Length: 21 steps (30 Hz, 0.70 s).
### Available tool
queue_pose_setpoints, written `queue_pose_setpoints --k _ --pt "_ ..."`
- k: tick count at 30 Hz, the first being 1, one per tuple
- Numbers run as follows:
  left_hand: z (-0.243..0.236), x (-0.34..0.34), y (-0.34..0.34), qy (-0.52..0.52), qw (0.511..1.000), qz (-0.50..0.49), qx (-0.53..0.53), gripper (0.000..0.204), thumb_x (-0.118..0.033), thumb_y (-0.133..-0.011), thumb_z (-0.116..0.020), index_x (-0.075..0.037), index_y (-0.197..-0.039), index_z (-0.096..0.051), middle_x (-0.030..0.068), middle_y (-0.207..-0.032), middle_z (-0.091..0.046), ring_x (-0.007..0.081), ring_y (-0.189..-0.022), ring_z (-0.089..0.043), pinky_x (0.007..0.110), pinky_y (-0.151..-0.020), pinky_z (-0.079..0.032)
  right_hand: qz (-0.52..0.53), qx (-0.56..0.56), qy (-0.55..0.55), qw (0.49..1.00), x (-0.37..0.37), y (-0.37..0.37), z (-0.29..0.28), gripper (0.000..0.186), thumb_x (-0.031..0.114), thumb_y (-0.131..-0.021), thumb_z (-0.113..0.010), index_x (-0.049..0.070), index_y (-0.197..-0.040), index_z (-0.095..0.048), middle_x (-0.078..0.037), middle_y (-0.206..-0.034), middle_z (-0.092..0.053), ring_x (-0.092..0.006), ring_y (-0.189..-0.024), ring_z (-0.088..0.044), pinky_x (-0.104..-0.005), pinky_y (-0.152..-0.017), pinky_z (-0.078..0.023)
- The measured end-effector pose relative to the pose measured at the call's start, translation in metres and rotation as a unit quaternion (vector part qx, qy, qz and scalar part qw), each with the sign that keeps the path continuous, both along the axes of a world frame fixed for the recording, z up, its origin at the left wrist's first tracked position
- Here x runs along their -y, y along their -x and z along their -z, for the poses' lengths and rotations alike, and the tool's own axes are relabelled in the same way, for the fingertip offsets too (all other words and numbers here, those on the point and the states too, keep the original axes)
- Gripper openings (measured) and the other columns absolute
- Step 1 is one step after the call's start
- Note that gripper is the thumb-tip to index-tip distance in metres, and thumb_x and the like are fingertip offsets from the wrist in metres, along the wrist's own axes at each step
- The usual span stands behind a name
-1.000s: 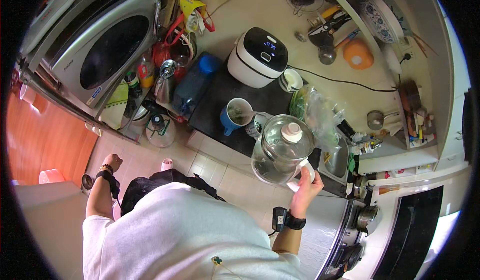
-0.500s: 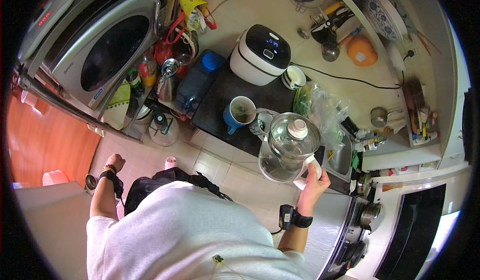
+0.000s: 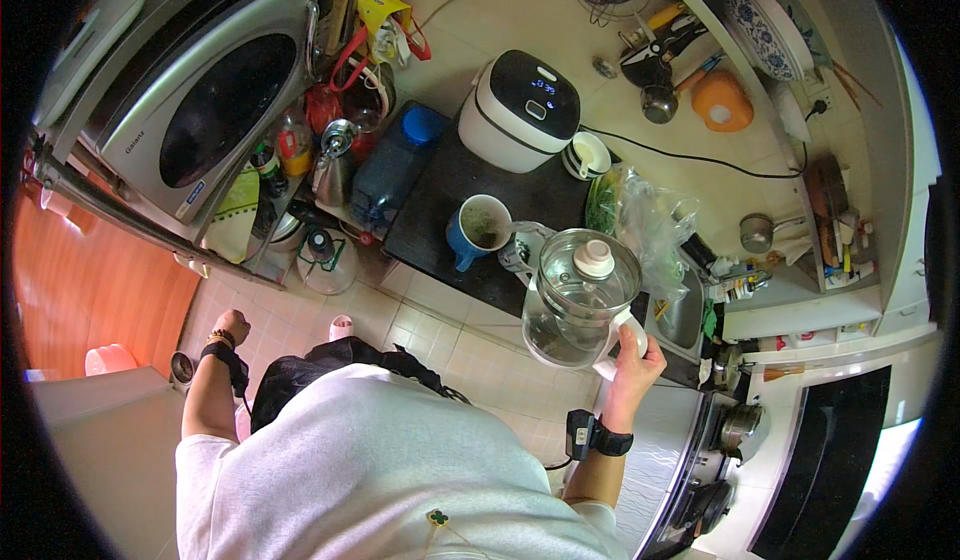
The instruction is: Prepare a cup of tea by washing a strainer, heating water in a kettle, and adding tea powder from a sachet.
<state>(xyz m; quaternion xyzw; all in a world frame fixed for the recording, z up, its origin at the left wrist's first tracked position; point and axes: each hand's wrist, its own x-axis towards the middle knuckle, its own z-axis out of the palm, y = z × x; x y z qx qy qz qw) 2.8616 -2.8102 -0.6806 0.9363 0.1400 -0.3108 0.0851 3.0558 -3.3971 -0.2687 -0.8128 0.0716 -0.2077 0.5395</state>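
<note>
My right hand [image 3: 632, 365] grips the white handle of a clear glass kettle [image 3: 560, 320] with a steel-rimmed lid and pale knob. The kettle is held at the black counter's [image 3: 410, 242] front, its spout toward a blue mug [image 3: 462, 242] with white inside and greenish contents. I cannot tell whether liquid is running between them. A small patterned container sits beside the mug, partly hidden by the kettle. My left hand [image 3: 228, 328] hangs low at the left, away from the counter, fingers curled; whatever they might hold is hidden.
A rice cooker [image 3: 510, 120], striped bowl [image 3: 585, 160] and bagged greens [image 3: 635, 240] line the counter's back. A large water jug [image 3: 385, 180], bottles and a microwave [image 3: 210, 110] stand left. A sink [image 3: 675, 320] and stove with pots [image 3: 740, 425] are right, a glass jar [image 3: 330, 270] lower left.
The kettle in my right hand has shifted slightly rightward. A pale streak at the mug earlier is less distinct now. The whole view has moved a little.
</note>
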Motion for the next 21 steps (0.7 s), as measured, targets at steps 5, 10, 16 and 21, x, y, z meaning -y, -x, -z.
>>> queue_pose_setpoints --k 5,10,16,21 --pt "0.0 0.0 -0.004 0.01 1.0 -0.008 0.001 0.028 -0.025 -0.071 -0.051 0.0 -0.079 -0.062 0.0212 -0.084 -0.059 0.0351 -0.08 -0.058 0.04 -0.072 -0.048 0.012 -0.004 0.007 1.0 -0.002 0.001 -0.003 0.018 0.015 -0.076 -0.065 0.004 -0.066 -0.055 0.008 -0.053 -0.042 -0.0002 -0.045 -0.031 -0.0188 -0.04 -0.019" --pt "-0.023 0.011 -0.008 0.024 0.999 -0.037 0.022 0.027 -0.024 -0.071 -0.05 -0.001 -0.079 -0.062 0.0214 -0.085 -0.059 0.0354 -0.081 -0.058 0.04 -0.072 -0.047 0.001 -0.009 -0.004 1.0 -0.009 -0.001 -0.007 0.018 0.016 -0.076 -0.065 0.004 -0.066 -0.056 0.008 -0.054 -0.042 0.0 -0.046 -0.031 -0.0188 -0.041 -0.02" --pt "-0.096 0.044 -0.025 0.03 0.99 -0.141 0.002 0.028 -0.024 -0.073 -0.046 -0.003 -0.079 -0.063 0.0198 -0.084 -0.06 0.0354 -0.081 -0.057 0.04 -0.071 -0.047 0.019 -0.048 0.001 0.999 -0.007 0.002 -0.008 0.016 0.012 -0.074 -0.065 -0.003 -0.074 -0.06 0.0 -0.067 -0.056 -0.0046 -0.06 -0.045 -0.0201 -0.053 -0.036" --pt "-0.065 0.03 -0.018 0.096 0.991 -0.088 -0.01 0.029 -0.026 -0.074 -0.046 -0.004 -0.08 -0.063 0.0194 -0.085 -0.06 0.0343 -0.081 -0.057 0.04 -0.074 -0.047 0.013 -0.009 -0.008 1.0 -0.012 0.0 -0.006 0.019 0.015 -0.076 -0.065 0.005 -0.064 -0.054 0.008 -0.052 -0.041 0.0 -0.045 -0.03 -0.0193 -0.04 -0.02"
